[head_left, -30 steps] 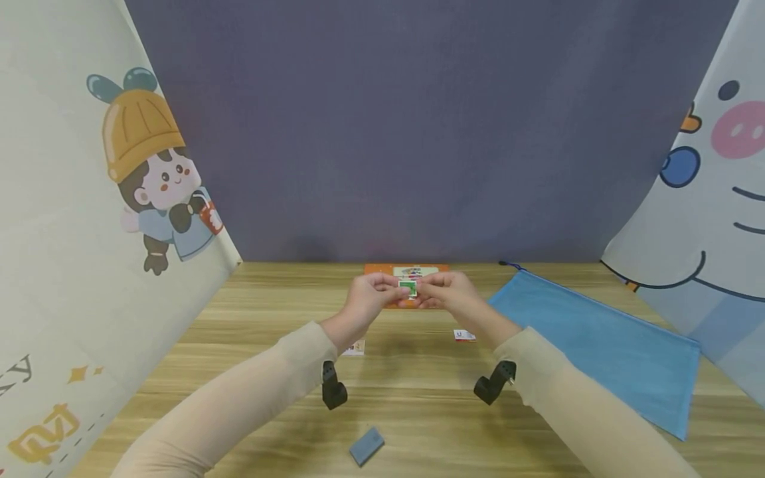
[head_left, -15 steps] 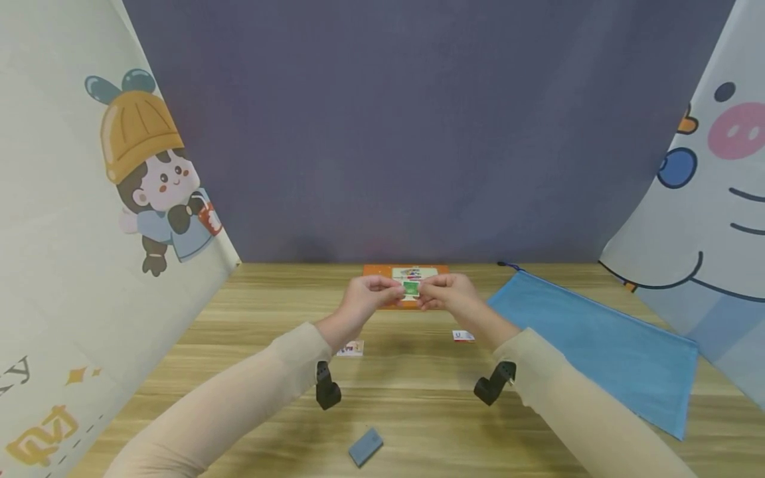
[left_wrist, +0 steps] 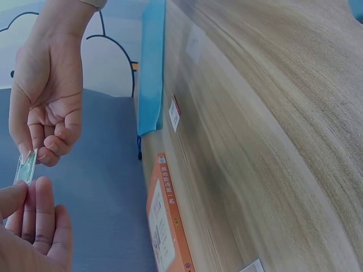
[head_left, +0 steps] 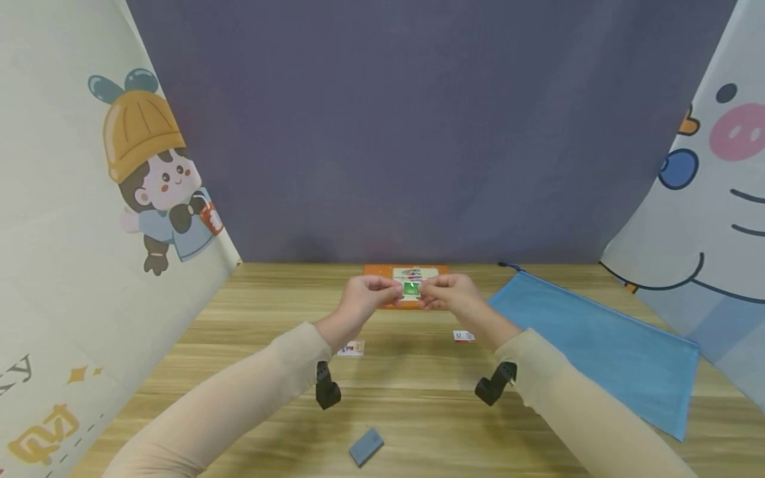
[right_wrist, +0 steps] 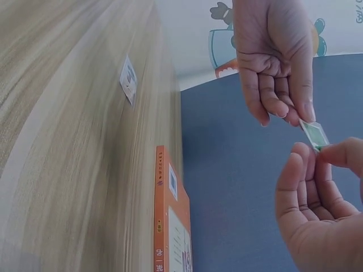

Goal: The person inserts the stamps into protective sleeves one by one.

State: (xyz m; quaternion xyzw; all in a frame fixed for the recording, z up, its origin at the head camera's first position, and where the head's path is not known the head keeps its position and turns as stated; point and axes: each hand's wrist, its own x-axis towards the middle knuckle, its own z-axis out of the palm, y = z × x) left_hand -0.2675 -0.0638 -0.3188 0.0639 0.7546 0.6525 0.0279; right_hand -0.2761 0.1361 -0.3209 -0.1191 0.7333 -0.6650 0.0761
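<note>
Both hands hold a small green card with a white border up in front of me, one at each side. My left hand pinches its left edge between thumb and fingers. The right hand pinches the opposite edge. In the left wrist view the card bridges the two hands, above the table. The right wrist view shows its green face tilted, with thumb tips overlapping the ends. Behind the hands lies a flat orange box with a pale printed panel, partly hidden by them.
A blue fabric zip pouch lies at the right. One small printed card is by the left wrist, another small white-and-red card by the right forearm. Near the front edge sits a grey rectangular block. A dark curtain closes the back.
The left hand has shifted slightly left, its thumb moving off the card's face to the edge, so more green shows. Both hands keep their hold; the table things have not moved.
</note>
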